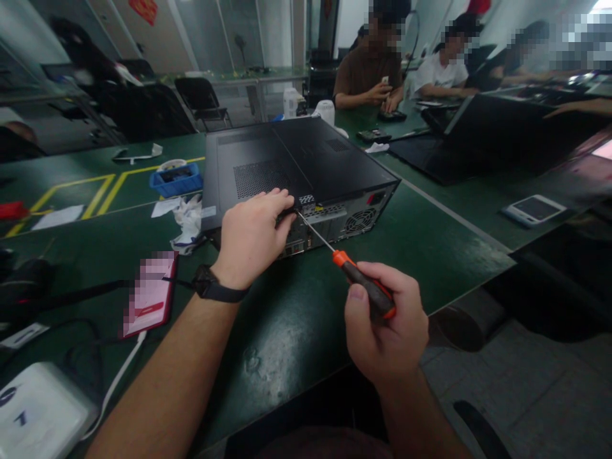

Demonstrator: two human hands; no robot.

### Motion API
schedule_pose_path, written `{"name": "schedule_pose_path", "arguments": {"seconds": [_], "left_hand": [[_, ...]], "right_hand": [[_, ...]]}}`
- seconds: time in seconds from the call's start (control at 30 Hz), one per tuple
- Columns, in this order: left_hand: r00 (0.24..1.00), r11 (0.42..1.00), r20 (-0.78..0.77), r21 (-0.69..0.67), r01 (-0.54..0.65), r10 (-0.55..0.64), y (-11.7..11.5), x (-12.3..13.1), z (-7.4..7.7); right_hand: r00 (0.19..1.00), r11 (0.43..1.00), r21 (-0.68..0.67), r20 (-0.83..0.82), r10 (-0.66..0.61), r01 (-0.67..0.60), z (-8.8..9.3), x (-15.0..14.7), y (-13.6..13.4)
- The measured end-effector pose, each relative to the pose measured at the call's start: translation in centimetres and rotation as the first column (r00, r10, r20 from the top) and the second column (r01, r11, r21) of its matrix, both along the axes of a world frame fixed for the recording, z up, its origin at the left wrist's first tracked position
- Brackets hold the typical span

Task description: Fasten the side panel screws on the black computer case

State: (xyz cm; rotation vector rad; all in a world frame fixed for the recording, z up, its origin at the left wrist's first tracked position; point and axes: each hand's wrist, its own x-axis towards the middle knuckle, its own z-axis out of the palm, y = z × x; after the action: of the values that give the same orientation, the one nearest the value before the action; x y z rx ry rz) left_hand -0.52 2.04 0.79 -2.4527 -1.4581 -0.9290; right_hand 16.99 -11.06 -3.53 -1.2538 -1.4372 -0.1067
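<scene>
item 1: your right hand is gripping a screwdriver by its black-and-orange handle, fingers curled fully shut around it, thumb lying along the top. the metal shaft is running up and to the left, and its tip is meeting the top rear edge of the computer case.

item 2: your left hand is resting palm-down on the rear corner of the case lid, fingers loosely bent over the edge just beside the screwdriver tip, holding nothing. a black watch is sitting on that wrist.

item 3: the computer case is lying flat on the green table, its rear panel with fan grille facing you.

item 4: a phone is lying on the table left of your forearm. a blue tray and crumpled white cloth are sitting near the case's left side.

item 5: other people are sitting at the far end of the table, well apart from you.
</scene>
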Motion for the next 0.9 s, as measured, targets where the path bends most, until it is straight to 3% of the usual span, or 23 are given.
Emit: {"name": "schedule_pose_path", "arguments": {"seconds": [0.27,0.9], "left_hand": [[1.0,0.999,0.005,0.02,0.029,-0.029,0.1,-0.1,-0.2],[0.998,0.997,0.019,0.05,0.063,-0.064,0.2,-0.2,-0.6]], "right_hand": [[0.998,0.999,-0.046,-0.065,-0.013,0.01,-0.1,0.2,0.3],[0.997,0.999,-0.029,0.069,0.033,-0.031,1.3,1.3,0.4]]}}
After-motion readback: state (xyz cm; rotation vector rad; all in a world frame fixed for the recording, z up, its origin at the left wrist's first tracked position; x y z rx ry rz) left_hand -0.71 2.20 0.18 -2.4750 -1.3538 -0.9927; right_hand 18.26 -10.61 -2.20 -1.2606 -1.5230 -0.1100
